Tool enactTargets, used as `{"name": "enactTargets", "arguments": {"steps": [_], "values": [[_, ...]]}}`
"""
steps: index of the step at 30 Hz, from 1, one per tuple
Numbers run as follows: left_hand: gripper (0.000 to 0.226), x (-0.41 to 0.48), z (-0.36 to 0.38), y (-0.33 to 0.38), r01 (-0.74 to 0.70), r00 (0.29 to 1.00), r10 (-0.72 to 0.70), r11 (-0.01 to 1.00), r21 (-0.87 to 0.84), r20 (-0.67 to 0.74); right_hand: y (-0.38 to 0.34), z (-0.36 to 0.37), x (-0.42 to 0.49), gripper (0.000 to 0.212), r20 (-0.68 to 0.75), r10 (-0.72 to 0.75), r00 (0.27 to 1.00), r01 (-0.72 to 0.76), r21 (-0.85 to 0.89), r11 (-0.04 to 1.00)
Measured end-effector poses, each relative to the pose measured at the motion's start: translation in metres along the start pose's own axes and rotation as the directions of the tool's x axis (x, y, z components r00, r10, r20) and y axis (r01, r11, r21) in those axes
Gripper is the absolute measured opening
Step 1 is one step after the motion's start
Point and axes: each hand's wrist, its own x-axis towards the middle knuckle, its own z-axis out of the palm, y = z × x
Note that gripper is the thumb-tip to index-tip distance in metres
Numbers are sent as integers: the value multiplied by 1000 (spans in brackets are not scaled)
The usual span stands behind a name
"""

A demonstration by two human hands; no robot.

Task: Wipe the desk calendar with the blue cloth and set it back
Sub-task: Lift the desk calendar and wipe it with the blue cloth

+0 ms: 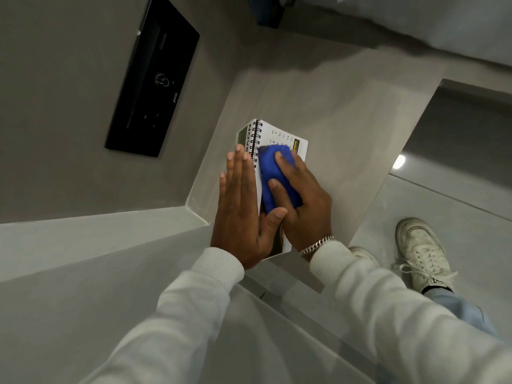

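Calendar (279,134) sits on the grey ledge (346,128), roughly mid-surface, spiral binding (256,139) running along its top ridge. Date grid and a yellow logo show on the right-hand page; big black letters on the left face, only partly readable.

Left hand (241,206): flat, fingers straight and together, palm pressed against the calendar's left face, thumb hooked round the near edge. Bracing it, not gripping.

Right hand (299,200): curled over the cloth (273,176), pressing it onto the right face. Two fingertips lie on top of the cloth, the rest wrap its far side. Cloth is bunched into a thick pad and covers most of the near half of that page. Silver chain bracelet (317,245) at the wrist. Both sleeves white, ribbed cuffs.

Surroundings:
- Black wall panel (153,84) on the grey wall to the left, well apart from the calendar. Faint white icons on it, too small to read.
- Wall meets ledge in a corner just left of the left hand.
- Ledge surface right of the calendar is bare; ledge edge drops to glossy floor (457,139) with a bright light reflection.
- White sneaker (421,253) on the floor lower right, a second shoe toe just beside the right cuff.

Hands and cloth hide the calendar's near half, so its base contact with the ledge can't be checked.
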Motion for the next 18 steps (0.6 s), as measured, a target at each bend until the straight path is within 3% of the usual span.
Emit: {"name": "enactTargets", "arguments": {"steps": [6,11,15,18], "values": [[83,1,-2,3,15,1000,-15,1000,-5,0,16,-1,-2,45,-37,120,992,-121,-26,992],[81,-1,-3,3,-4,1000,4,999,-34,9,15,-4,-24,45,6,58,998,-58,33,998],[82,-1,-1,1,-4,1000,4,1000,-29,10,4,6,2,43,-80,37,996,-30,93,995],[84,-1,1,-1,-8,1000,9,999,-34,16,10,7,20,45,-125,78,989,-73,46,996]]}}
